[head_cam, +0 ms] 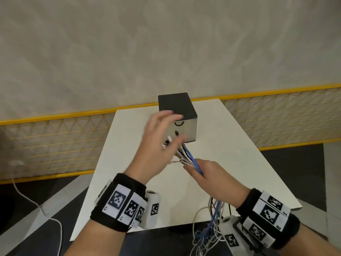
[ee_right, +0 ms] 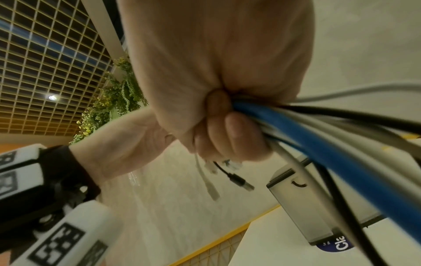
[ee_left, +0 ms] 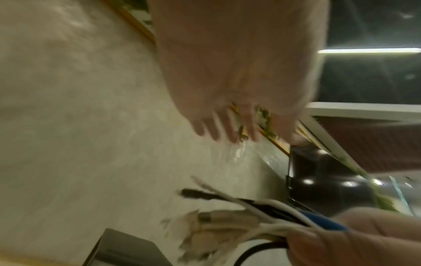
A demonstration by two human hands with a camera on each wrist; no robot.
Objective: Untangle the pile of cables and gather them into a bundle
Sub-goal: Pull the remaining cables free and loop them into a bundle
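Observation:
The cable bundle [head_cam: 185, 157] holds several white and grey cables, a black one and a thick blue cable [ee_right: 318, 154]. My right hand [head_cam: 201, 172] grips it in a fist [ee_right: 227, 133] above the white table [head_cam: 230, 154]. The connector ends [ee_left: 216, 217] fan out past the fist toward a black-topped box [head_cam: 175, 104]. The rest of the cables [head_cam: 212, 218] hang tangled over the table's near edge. My left hand [head_cam: 166, 130] hovers above the connector ends in front of the box, blurred, with its fingers [ee_left: 227, 127] straight and spread, holding nothing.
The box has grey sides [ee_right: 307, 207] and stands at the far middle of the table. A yellow mesh fence [head_cam: 55, 141] runs behind the table. On the dark floor at left lies a loose white cable [head_cam: 27, 198].

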